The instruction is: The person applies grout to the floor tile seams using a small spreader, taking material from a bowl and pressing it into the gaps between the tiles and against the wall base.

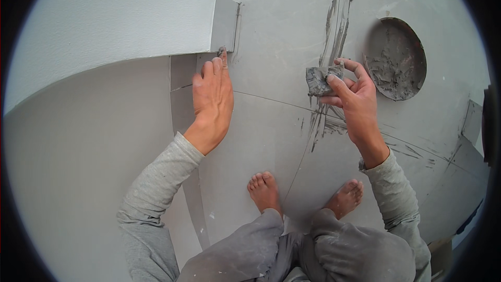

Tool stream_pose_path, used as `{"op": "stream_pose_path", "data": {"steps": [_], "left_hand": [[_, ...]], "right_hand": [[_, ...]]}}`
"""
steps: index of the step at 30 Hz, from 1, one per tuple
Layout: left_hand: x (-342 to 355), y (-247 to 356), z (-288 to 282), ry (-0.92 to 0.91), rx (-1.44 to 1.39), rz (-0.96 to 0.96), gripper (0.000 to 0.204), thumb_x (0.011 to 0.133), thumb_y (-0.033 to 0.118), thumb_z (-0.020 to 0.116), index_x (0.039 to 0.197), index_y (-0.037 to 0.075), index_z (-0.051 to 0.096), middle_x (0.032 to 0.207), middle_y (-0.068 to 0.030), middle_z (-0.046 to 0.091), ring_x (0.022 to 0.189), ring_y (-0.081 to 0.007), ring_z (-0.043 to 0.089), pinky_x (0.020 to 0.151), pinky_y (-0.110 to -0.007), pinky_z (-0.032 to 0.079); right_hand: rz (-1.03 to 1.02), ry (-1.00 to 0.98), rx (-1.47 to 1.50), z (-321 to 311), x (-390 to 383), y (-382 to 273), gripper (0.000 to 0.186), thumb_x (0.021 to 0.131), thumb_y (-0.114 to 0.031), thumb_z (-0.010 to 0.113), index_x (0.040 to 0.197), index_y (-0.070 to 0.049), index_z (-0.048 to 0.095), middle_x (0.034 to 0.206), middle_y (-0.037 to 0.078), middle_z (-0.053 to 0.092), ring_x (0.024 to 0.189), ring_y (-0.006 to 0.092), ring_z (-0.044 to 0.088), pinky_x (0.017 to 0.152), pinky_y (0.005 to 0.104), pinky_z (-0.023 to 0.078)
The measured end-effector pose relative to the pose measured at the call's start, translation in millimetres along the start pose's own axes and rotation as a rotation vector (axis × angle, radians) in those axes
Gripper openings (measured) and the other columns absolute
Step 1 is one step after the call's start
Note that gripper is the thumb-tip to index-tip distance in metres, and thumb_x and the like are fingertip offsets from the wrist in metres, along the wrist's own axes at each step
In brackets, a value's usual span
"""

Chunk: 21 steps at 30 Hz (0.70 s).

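Observation:
My left hand [213, 96] reaches to the low corner of a white wall, its index finger stretched out and the other fingers partly bent. That fingertip presses a dab of grey grout [221, 52] at the bottom of the grey skirting tile [225, 21]. Nothing is held in this hand. Between thumb and fingers, my right hand [355, 94] grips a small, squarish scraper [317, 80] coated in wet grout, held above the floor joints. Just right of that hand stands a round bowl [383, 27] with grey grout paste [397, 75] inside.
Grey floor tiles [271, 141] meet at thin joints, with dark grout smears [336, 26] along them. White wall [130, 15] curves along the left. My bare feet [264, 190] stand on the tiles. A dark object [489, 125] is at the right rim.

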<state>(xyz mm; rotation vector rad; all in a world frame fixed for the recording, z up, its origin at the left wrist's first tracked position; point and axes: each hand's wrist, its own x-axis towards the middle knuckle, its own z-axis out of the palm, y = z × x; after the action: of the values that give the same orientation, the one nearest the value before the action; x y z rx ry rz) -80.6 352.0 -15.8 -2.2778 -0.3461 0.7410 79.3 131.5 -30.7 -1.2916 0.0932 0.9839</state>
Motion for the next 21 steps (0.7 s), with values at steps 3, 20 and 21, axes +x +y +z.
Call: {"op": "stream_pose_path", "data": {"steps": [3, 20, 21], "left_hand": [[3, 1, 2, -0.011, -0.021, 0.011, 0.069, 0.091, 0.018, 0.063, 0.154, 0.003, 0.04, 0.101, 0.0022, 0.046, 0.095, -0.0129, 0.043, 0.066, -0.022, 0.039], [-10, 40, 22, -0.048, -1.47, -0.429, 0.069, 0.09, 0.016, 0.059, 0.149, -0.011, 0.035, 0.116, -0.0179, 0.052, 0.111, -0.0306, 0.052, 0.096, -0.041, 0.047], [-4, 42, 29, -0.047, -1.467, -0.443, 0.069, 0.09, 0.016, 0.059, 0.149, -0.011, 0.035, 0.116, -0.0179, 0.052, 0.111, -0.0306, 0.052, 0.096, -0.041, 0.047]], "right_hand": [[0.003, -0.004, -0.008, -1, -1, 0, 0.039, 0.097, -0.005, 0.061, 0.133, 0.004, 0.046, 0.1, 0.015, 0.073, 0.086, 0.0188, 0.074, 0.068, 0.0279, 0.063], [0.039, 0.0, 0.002, -10, -5, 7, 0.038, 0.097, -0.004, 0.061, 0.131, 0.004, 0.046, 0.1, 0.015, 0.073, 0.087, 0.0181, 0.073, 0.069, 0.0281, 0.062], [0.038, -0.003, -0.003, -10, -5, 8, 0.039, 0.097, -0.005, 0.062, 0.131, 0.004, 0.046, 0.099, 0.014, 0.073, 0.087, 0.0178, 0.073, 0.069, 0.0284, 0.062]]}}
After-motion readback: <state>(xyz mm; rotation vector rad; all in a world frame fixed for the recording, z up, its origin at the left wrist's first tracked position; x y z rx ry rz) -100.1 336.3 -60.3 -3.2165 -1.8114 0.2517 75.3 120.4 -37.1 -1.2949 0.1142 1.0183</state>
